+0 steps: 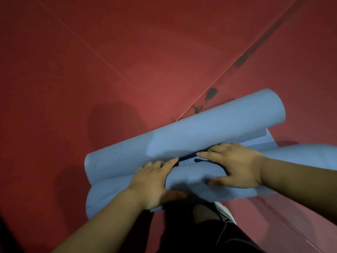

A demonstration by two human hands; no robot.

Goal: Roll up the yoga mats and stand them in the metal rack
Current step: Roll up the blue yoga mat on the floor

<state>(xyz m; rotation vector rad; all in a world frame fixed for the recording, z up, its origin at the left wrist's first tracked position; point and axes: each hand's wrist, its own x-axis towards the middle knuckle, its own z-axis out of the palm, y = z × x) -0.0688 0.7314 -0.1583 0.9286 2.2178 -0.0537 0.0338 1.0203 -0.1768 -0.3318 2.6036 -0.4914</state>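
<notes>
Down on the red floor (127, 70): a blue yoga mat (182, 136), not yet one neat roll. Two fat rolls side by side, touching, both slanting the same way, from low on the left to high on the right. Far roll (209, 125) bigger and tighter. Near roll (191, 181) softer and looser, right under both hands. Left hand (155, 181) on the left part of the near roll, fingers fairly straight and reaching up to the crack between the rolls, thumb spread out at the near edge. Right hand (235, 167) just beside it, further along to the right, fingers spread flat, thumb held apart. Both pressing down, not clamped round anything, as far as can be seen. In the crack, between the two sets of fingertips, a thin dark strip (189, 158): strap or shadow, too hard to tell. No metal rack anywhere in view. Looks like the rolling step, with the standing-up step not yet begun. Long way of the mat lying crosswise to the arms, so probably best to push away from the body, to turn the near roll over toward the far one. Both hands about equally near and close to the middle, ends left loose, so may roll crooked.
</notes>
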